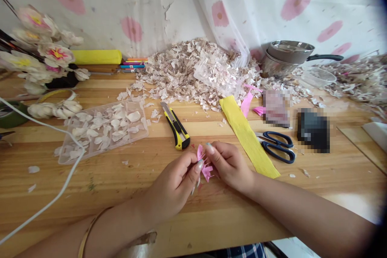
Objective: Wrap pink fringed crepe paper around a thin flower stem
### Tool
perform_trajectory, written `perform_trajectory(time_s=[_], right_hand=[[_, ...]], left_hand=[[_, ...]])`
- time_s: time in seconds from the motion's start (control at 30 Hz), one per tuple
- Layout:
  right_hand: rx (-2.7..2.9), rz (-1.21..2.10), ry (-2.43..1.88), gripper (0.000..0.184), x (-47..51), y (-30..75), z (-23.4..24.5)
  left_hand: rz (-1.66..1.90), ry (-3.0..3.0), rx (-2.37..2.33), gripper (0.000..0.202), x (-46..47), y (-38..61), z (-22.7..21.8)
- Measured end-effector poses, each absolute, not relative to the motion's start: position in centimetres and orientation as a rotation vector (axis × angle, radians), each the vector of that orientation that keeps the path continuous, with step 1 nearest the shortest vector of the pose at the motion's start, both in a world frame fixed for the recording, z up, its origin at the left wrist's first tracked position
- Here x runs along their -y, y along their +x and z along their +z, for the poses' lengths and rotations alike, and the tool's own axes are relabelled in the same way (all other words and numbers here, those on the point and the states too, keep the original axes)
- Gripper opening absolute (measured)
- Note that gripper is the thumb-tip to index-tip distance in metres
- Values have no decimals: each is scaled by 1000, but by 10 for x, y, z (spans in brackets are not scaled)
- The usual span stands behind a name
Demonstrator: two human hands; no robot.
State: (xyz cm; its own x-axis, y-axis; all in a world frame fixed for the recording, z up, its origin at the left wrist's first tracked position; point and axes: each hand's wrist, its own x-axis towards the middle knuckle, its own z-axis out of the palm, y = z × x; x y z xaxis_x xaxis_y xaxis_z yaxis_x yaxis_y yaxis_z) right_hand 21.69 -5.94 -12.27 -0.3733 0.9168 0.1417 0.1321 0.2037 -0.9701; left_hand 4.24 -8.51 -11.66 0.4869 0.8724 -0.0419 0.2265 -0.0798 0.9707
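Over the front of the wooden table, a small fringed piece of pink crepe paper (207, 172) is between my two hands. My left hand (178, 175) pinches it between thumb and fingers. My right hand (228, 165) is closed too, its thumb and finger pinched at the thin cut strips on the paper's right side. Just beyond my hands lies a yellow and black utility knife (175, 125). To the right, a strip of yellow crepe paper (249, 137) lies slanted, with dark-handled scissors (276, 145) beside it.
A clear compartment tray (145, 129) holds white petals at the left, with a white cable (68, 179) crossing its edge. A heap of dried petals (181, 72), metal pots (284, 58) and pink paper scraps (247, 104) are at the back. Artificial flowers (57, 54) stand far left.
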Motion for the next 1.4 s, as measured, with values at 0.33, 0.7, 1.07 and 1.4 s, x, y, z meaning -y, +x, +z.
perform_trajectory(time_s=[0.33, 0.7, 1.07, 1.4], right_hand=[[1698, 1454, -910, 40, 55, 217, -120], [1704, 1445, -753, 30, 55, 217, -123], [1746, 1271, -687, 18, 53, 218, -123], [1909, 1130, -615, 17, 50, 222, -122]], left_hand=[[862, 1371, -1087, 28, 81, 43, -124], [853, 1305, -936, 32, 82, 44, -121], [901, 1297, -909, 31, 82, 44, -118], [859, 1252, -871, 34, 83, 44, -111]])
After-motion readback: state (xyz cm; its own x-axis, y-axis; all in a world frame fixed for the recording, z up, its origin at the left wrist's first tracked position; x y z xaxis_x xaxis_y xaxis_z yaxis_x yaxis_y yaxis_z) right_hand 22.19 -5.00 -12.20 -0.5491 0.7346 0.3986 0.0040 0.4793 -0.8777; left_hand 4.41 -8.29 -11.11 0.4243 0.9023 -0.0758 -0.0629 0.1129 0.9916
